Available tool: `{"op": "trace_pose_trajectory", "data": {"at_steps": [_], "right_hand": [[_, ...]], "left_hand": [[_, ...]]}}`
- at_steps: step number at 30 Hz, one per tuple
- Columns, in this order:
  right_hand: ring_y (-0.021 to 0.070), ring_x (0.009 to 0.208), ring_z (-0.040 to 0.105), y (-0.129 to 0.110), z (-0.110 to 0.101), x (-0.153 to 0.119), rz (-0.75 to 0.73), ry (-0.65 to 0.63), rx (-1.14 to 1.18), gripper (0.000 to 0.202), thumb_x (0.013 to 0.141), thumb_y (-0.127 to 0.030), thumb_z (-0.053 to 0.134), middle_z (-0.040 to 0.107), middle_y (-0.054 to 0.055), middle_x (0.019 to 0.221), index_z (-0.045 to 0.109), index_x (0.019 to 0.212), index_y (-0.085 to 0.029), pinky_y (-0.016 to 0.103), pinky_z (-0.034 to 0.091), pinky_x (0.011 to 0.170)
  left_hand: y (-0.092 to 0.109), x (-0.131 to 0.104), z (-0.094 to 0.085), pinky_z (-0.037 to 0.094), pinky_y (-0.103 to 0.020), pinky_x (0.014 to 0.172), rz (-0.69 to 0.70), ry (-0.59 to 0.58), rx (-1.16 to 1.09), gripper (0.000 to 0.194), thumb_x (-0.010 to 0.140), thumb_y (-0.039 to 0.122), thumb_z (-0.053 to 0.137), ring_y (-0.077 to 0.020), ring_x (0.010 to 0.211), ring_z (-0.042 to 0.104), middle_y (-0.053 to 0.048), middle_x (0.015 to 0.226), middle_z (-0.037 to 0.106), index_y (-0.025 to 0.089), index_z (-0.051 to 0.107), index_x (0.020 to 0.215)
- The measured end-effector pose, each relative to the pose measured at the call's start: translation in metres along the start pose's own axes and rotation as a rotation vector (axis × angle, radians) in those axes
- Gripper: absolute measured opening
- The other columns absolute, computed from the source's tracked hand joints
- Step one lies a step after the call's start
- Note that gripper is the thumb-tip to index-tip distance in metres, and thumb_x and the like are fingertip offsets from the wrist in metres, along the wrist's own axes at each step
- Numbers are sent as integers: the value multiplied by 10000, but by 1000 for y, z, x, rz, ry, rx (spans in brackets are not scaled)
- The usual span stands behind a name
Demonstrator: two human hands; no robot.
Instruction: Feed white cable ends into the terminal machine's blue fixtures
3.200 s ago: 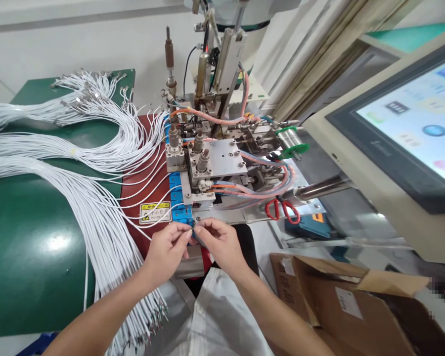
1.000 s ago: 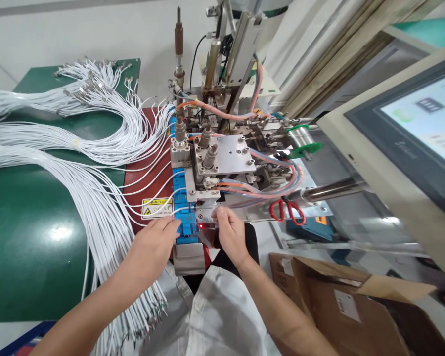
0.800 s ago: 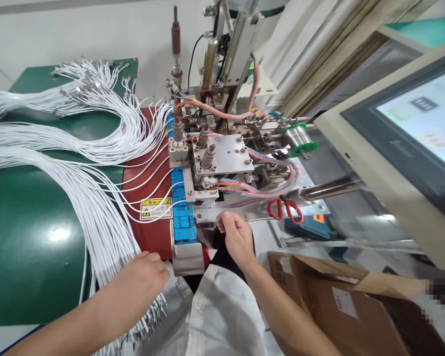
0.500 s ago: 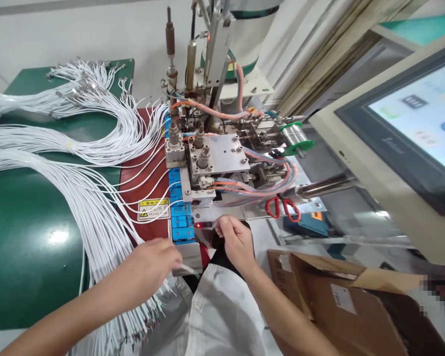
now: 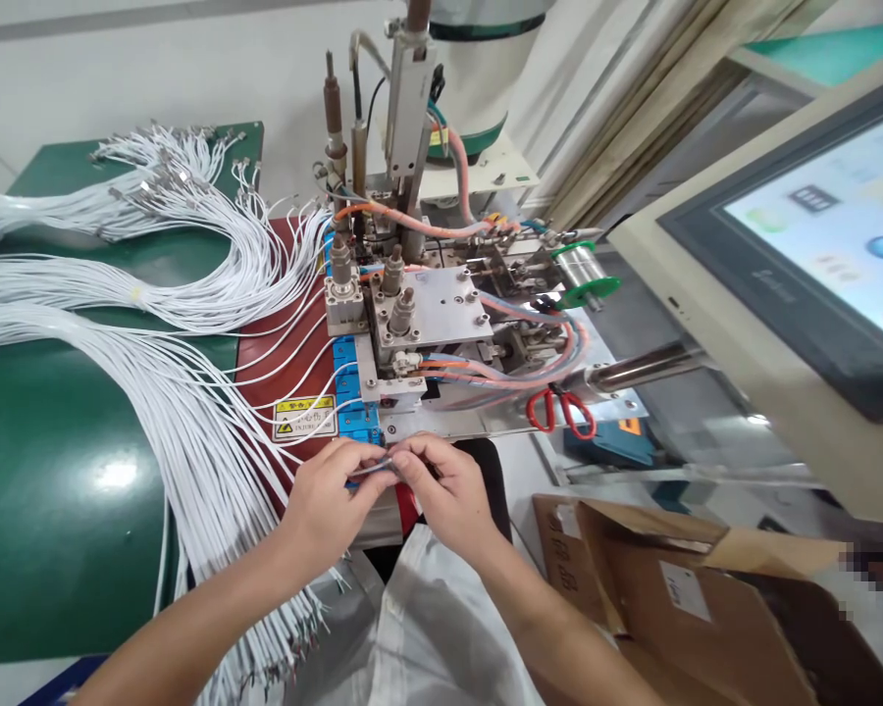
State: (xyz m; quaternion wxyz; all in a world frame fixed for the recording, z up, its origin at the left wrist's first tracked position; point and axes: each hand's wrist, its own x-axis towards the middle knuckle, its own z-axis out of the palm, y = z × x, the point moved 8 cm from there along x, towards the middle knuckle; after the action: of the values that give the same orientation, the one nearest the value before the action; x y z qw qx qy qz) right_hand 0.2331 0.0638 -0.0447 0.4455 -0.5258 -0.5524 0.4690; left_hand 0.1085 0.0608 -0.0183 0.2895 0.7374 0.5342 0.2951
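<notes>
Both hands meet in front of the blue clamp blocks [image 5: 356, 420] at the near end of the machine. My left hand [image 5: 333, 490] pinches a white cable [image 5: 372, 470] between thumb and forefinger. The fingers of my right hand [image 5: 445, 485] are closed on the cable's tip; its wire ends are too small to make out. To the left, a thick bundle of white cables [image 5: 169, 431] hangs over the green table, with stripped ends at the bottom. Several single cables run from the bundles into the blue blocks.
Behind the blocks stands the machine with a metal plate [image 5: 445, 302], hoses and a solder wire spool [image 5: 580, 273]. Red-handled scissors [image 5: 560, 412] lie at its right edge. A touch screen [image 5: 824, 226] juts in at right, above a cardboard box [image 5: 706, 608]. A warning label [image 5: 305, 417] is on the red surface.
My left hand has moved up and right with the cable. My right hand has shifted slightly left and down to meet it, and its fingers now close on the cable's tip.
</notes>
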Motion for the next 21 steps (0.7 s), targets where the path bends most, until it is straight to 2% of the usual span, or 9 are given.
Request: {"op": "trace_pose_trajectory", "data": {"at_steps": [2,5,8,11,13,17,21], "right_hand": [[130,608,541,7,2,1,81,-15,87,194,797,-306,534,594,7,636,604,675,-173,241,433,583],[121,579,526,17,-4,-2,162,103,201,245,823,-339,491,574,-1,613,609,691,-170,238,432,555],[141,673,564,15,-10,-6,98,205,185,194,826,-292,491,604,20,712,634,756,-181,260,456,621],[155,745,580,4,-8,-8,-31,197,77,98,782,-216,557,614,35,779,651,775,-192,272,463,665],[144,705,575,-3,-8,-8,-84,203,10,74,763,-183,575,612,31,754,648,750,-191,257,457,626],[119,619,541,-10,-5,-6,-116,220,-88,90,750,-147,564,593,12,687,617,686,-184,233,438,570],[124,638,535,-6,4,-6,-99,221,-45,96,773,-166,521,571,13,704,591,708,-180,238,442,580]], "left_hand": [[5,-1,-2,494,-219,670,96,68,18,76,804,216,574,-122,695,610,-8,748,659,185,640,824],[9,-3,-5,500,-217,694,158,122,8,109,822,184,544,-119,708,624,-25,765,678,170,652,838],[1,-2,-7,502,-206,693,58,119,-50,114,815,186,551,-115,714,628,-27,792,685,165,658,848],[-4,-1,-4,499,-207,699,-21,58,-109,124,819,195,541,-116,731,627,-22,808,686,173,660,848],[-6,-1,-2,491,-202,704,-49,26,-134,129,821,196,536,-114,739,624,-19,813,686,176,660,846],[-11,-1,3,470,-200,711,-104,8,-160,122,821,203,532,-114,750,615,-15,817,679,175,649,839],[-18,-5,6,457,-196,653,-189,9,-209,140,849,231,482,-106,685,594,-2,767,653,171,606,833]]}}
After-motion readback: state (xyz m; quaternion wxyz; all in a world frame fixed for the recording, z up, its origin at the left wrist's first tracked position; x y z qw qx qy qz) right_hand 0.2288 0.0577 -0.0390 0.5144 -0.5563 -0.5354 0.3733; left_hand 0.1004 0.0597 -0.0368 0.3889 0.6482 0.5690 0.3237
